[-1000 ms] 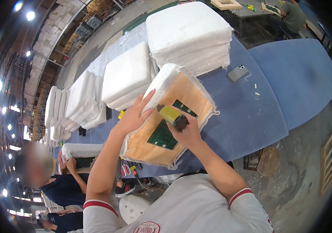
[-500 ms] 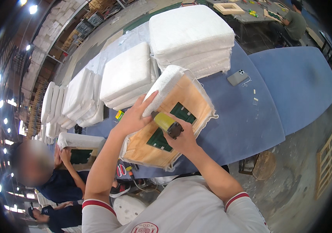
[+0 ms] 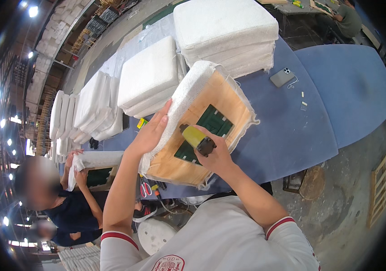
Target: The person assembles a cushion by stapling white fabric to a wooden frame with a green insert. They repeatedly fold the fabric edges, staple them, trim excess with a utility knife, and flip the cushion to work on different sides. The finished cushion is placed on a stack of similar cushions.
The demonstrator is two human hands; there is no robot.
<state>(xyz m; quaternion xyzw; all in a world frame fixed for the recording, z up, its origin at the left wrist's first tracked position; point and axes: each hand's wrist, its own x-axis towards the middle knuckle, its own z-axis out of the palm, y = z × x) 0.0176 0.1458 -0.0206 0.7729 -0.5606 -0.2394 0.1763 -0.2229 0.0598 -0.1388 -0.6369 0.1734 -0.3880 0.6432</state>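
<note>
A seat cushion [image 3: 222,97] stands tilted on the blue table, its wooden underside facing me and white fabric wrapped round its edges. In the middle of the wood is an opening with green webbing [image 3: 215,121]. My left hand [image 3: 153,132] lies along the white padded side, fingers stretched out and together against the fabric. My right hand [image 3: 218,153] grips a yellow-green and black staple gun [image 3: 197,139]. The tool's nose points to the wood near the left side, not far from my left fingers; whether it touches the wood I cannot tell.
Stacks of white cushions [image 3: 224,31] line the table's far side. A phone [image 3: 282,77] lies on the blue tabletop [image 3: 292,131] at right. Scissors [image 3: 145,189] lie near the front edge. At left a co-worker's hands [image 3: 81,177] hold another cushion. A round stool [image 3: 312,183] stands right.
My left hand has gone from spread fingers at the fabric's edge to lying flat along the padded side. The staple gun has drawn slightly away from that hand. The cushion is tilted a little differently.
</note>
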